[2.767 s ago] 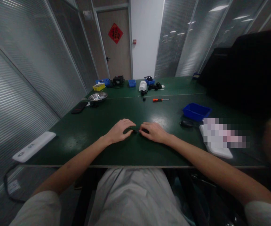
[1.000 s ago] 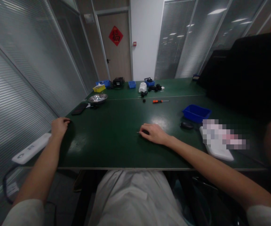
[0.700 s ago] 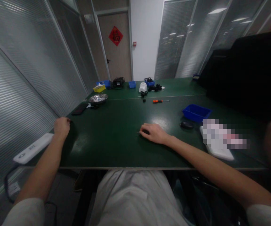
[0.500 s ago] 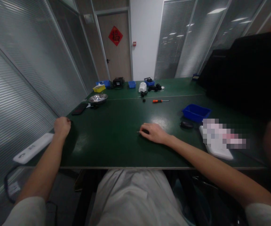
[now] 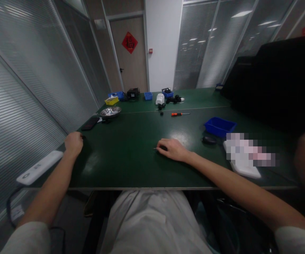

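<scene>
My left hand [image 5: 73, 144] is closed above the left side of the green table [image 5: 120, 165]. A small dark piece [image 5: 83, 137] pokes out at its fingertips, too small to name. Near the table's middle rests my right hand [image 5: 172, 149], fingers curled around a small dark-handled tool [image 5: 164, 147]. A thin metal tip [image 5: 155, 148] points left from it; most of the tool is hidden in the palm. Beyond the right hand lies an orange and black screwdriver [image 5: 177, 114]. A white power strip [image 5: 40, 167] is beside my left forearm.
At the right are a blue tray [image 5: 219, 127], a dark computer mouse [image 5: 209, 140] and a white, partly blurred object [image 5: 245, 169]. A metal bowl [image 5: 110, 112] and a black phone-like slab [image 5: 90, 123] sit at the left. Small bins and black parts [image 5: 175, 99] line the far end.
My left hand has shifted slightly right with the small dark piece. The right hand keeps its place and its hold on the tool.
</scene>
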Tool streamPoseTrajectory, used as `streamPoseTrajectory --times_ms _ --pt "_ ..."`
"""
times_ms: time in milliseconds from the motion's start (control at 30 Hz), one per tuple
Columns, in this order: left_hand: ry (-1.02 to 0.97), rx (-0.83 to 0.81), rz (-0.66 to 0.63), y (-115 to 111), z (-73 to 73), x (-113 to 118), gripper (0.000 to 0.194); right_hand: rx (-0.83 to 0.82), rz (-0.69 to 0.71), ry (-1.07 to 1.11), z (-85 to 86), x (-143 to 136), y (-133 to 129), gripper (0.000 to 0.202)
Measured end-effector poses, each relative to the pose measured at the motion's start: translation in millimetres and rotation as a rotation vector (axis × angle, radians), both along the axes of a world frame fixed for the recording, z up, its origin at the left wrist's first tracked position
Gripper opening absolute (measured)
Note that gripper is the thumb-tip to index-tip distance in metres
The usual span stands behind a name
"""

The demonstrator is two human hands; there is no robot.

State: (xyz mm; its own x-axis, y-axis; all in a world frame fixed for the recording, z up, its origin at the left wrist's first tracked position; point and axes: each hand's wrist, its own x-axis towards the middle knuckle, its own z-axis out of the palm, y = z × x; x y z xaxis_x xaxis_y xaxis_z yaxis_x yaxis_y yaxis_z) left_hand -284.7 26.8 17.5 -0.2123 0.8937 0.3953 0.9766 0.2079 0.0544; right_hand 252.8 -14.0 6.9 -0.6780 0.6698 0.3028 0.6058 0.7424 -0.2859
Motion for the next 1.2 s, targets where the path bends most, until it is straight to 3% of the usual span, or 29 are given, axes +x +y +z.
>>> streamPoseTrajectory --times_ms 67,133,367,467,600,800,1033,1200 --pt "0.014 -0.005 -0.068 3.1 1.2 22.7 0.028 -0.004 -0.001 0.006 -0.1 0.2 0.2 0.019" --pt "0.016 -0.011 -0.217 4.0 3.1 59.6 0.03 -0.003 -0.001 0.01 -0.3 0.4 0.6 0.02" --pt "-0.07 -0.104 -0.924 -23.5 -2.5 229.8 0.025 0.003 -0.024 0.019 -3.1 -0.6 1.7 0.018" --pt "-0.123 -0.085 -1.06 -34.1 -9.2 267.7 0.022 0.0 -0.039 0.017 -3.7 -2.0 1.2 0.018" --pt "-0.308 -0.041 -1.094 -33.4 -15.4 274.3 0.016 0.0 -0.055 -0.001 -2.5 -3.4 -0.1 0.017" --pt "-0.584 -0.191 -1.137 -28.3 -20.6 271.2 0.014 0.025 -0.105 -0.015 -2.9 -4.2 -0.6 0.02" --pt "-0.583 -0.218 -1.131 -37.0 -19.1 277.8 0.027 0.013 -0.097 -0.026 -3.3 -4.4 0.5 0.019" --pt "-0.55 -0.208 -1.144 -38.2 -18.0 278.1 0.024 0.007 -0.088 -0.024 -2.3 -3.7 0.9 0.019"
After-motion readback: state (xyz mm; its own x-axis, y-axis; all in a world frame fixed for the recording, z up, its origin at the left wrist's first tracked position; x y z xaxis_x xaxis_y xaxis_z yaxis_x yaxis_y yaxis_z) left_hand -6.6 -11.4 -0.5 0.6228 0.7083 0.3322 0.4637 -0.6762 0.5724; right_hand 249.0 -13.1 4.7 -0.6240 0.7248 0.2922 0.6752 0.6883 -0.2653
